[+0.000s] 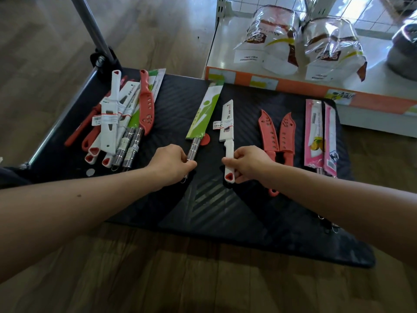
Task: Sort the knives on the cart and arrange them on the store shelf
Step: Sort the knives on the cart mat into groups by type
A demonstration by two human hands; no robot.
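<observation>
Setting: wood floor; a black cart stands mid-frame, with the store shelf along its far right edge.
Shelf contents: clear bags of goods; no knife can be seen on it.
Left hand: clamped round the steel handle of the green knife, whose sleeved blade lies on the cart deck pointing away from the person.
Right hand: fingers curled round the white handle of the white knife, which lies just beside the green one, not touching it.
Hands, relation: near each other at mid-cart, apart, one knife in each.
Sorted, right of centre: two red knives in red sheaths, side by side.
Sorted, right edge: two pink packs, laid parallel and touching.
Unsorted: a pile at the cart's left end, with white, red and green-sleeved knives overlapping at mixed angles.
Progress, as judged: sorting is partly done. Two kinds are laid out in pairs, and the green and white knives appear to be opening two further groups at centre.
Outstanding, as judged: the pile needs separating by kind, and the whole shelf stage is not yet begun, every knife in view being on the cart.
Risk, as judged: the pile is tangled, so lifting one knife may drag its neighbours.
</observation>
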